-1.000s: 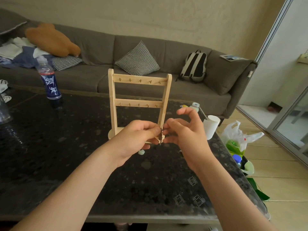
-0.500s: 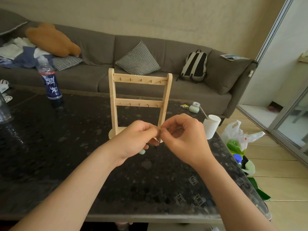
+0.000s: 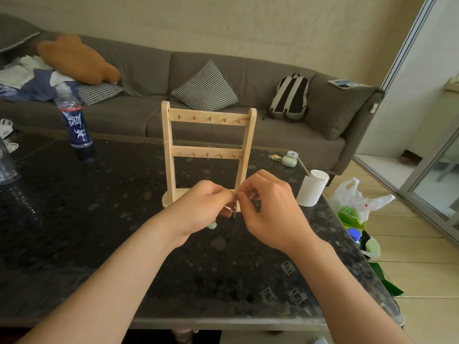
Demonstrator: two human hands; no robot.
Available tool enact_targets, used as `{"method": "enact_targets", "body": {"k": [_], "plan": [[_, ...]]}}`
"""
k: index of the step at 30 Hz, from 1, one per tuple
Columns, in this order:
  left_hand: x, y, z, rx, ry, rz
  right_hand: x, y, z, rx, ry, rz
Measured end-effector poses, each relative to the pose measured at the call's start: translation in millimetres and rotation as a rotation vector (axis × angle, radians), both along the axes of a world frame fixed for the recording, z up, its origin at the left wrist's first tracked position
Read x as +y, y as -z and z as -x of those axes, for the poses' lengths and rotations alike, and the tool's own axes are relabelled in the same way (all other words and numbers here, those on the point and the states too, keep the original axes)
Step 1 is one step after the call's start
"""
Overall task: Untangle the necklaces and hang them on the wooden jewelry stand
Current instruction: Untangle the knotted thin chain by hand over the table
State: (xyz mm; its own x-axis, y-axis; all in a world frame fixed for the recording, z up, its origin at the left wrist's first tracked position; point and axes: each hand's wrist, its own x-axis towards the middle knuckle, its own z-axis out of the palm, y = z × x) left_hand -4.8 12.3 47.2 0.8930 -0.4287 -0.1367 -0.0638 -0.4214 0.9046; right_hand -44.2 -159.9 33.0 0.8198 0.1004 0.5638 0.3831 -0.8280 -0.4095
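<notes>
The right hand (image 3: pixel 270 212) is curling its fingers, spread and lifted a second ago, down into a tight pinch on the tangled necklaces (image 3: pixel 234 211), and is drawing in closer against the left hand (image 3: pixel 203 207).

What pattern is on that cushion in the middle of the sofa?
A fine black-and-white check; the cushion shows in the head view.
</notes>
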Motion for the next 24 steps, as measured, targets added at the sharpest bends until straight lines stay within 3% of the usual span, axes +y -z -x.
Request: {"method": "enact_targets", "body": {"k": [10, 18, 24], "plan": [[0.2, 0.2, 2.3, -0.017, 0.034, -0.08, 0.7, 0.5, -1.9, 0.043, -0.035, 0.026], [4.4, -0.8, 1.6, -0.125, 0.1, -0.132, -0.6, -0.7, -2.7, 0.292, -0.049, -0.141], [4.7, -3.3, 0.8, -0.084, 0.118, -0.164, 2.7, 6.5, -7.4, 0.527, -0.14, -0.343]]}}
